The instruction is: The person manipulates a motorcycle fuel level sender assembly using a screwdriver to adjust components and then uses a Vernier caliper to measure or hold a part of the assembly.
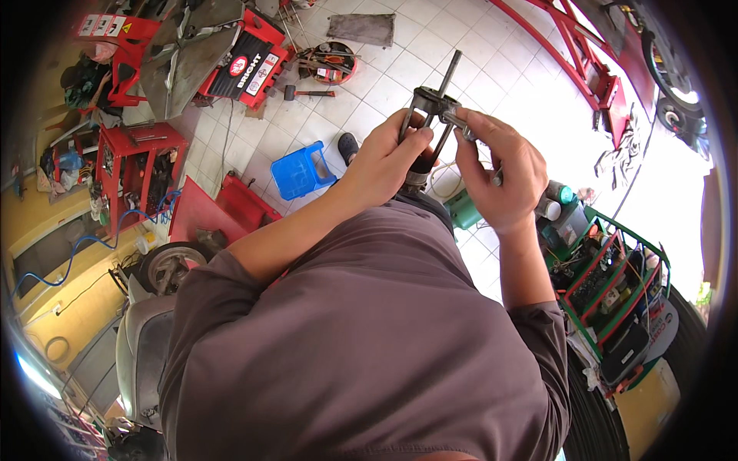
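Observation:
In front of my body stands a dark metal puller-like frame (435, 100), with a flat top plate, upright legs and a long threaded rod (450, 72) rising through it. My left hand (382, 159) is closed around the frame's left side, thumb toward me. The fingers of my right hand (509, 170) are bent around a silver metal tool (460, 121) at the plate's right edge. Its tip points at the plate, and a metal end (498, 178) shows below the fingers; most of it is hidden. Under the frame sits a round metal part (416, 179), partly covered by my left hand.
A blue plastic stool (301, 172) and a dark shoe (348, 146) are beyond my left forearm. Farther off lie a hammer (309, 94) and a round tray of tools (346, 58). A green-framed parts rack (615, 284) stands right, a red cart (138, 169) left.

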Tool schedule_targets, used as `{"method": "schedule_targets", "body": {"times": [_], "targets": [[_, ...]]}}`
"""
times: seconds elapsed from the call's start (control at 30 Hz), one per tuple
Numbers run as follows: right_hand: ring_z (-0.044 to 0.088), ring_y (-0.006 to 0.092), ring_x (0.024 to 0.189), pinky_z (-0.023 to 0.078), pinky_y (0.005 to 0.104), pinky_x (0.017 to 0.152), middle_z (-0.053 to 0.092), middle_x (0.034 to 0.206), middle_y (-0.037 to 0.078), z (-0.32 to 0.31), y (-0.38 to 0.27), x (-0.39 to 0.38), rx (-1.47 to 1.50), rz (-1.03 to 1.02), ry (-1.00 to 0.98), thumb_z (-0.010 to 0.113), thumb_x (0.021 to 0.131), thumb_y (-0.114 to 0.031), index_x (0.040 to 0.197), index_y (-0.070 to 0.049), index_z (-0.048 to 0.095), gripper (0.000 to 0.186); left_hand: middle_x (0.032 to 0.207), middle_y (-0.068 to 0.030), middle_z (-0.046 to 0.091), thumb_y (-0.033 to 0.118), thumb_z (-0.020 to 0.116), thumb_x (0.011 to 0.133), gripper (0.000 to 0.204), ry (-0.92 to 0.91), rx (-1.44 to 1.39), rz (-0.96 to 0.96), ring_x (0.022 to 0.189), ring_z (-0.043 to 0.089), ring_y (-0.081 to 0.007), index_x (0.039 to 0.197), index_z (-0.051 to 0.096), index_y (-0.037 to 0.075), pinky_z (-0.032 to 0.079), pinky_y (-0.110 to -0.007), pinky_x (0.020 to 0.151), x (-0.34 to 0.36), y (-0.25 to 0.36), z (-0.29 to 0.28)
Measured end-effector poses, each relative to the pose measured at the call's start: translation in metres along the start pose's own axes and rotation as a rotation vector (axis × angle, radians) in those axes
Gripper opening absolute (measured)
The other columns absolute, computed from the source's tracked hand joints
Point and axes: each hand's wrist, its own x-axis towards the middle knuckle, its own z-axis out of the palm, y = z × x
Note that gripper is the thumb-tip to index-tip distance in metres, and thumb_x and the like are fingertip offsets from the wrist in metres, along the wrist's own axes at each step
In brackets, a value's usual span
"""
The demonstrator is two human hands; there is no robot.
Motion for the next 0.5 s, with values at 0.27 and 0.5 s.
{"method": "schedule_targets", "body": {"times": [0.27,0.5], "targets": [[0.063,0.0166,0.058,0.048,0.0257,0.049,0.069,0.086,0.01,0.005,0.009,0.01,-0.05,-0.15,-0.042,0.073,0.067,0.003,0.096,-0.002,0.064,0.031,0.083,-0.0041,0.061,0.018,0.048,0.097,0.018,0.036,-0.017,0.043,0.073,0.058,-0.0072,0.105,0.051,0.002,0.047,-0.023,0.064,0.004,0.004,-0.001],[0.063,0.0192,0.058,0.048,0.0268,0.05,0.067,0.078,0.01,0.014,0.009,0.011,0.038,-0.058,-0.057,0.078,0.069,-0.002,0.09,-0.002,0.061,0.026,0.08,-0.0038,0.062,0.021,0.048,0.098,0.021,0.162,0.096,0.08,0.07,0.055,-0.0054,0.104,0.051,0.002,0.045,-0.022,0.062,-0.005,0.0,-0.004]]}}
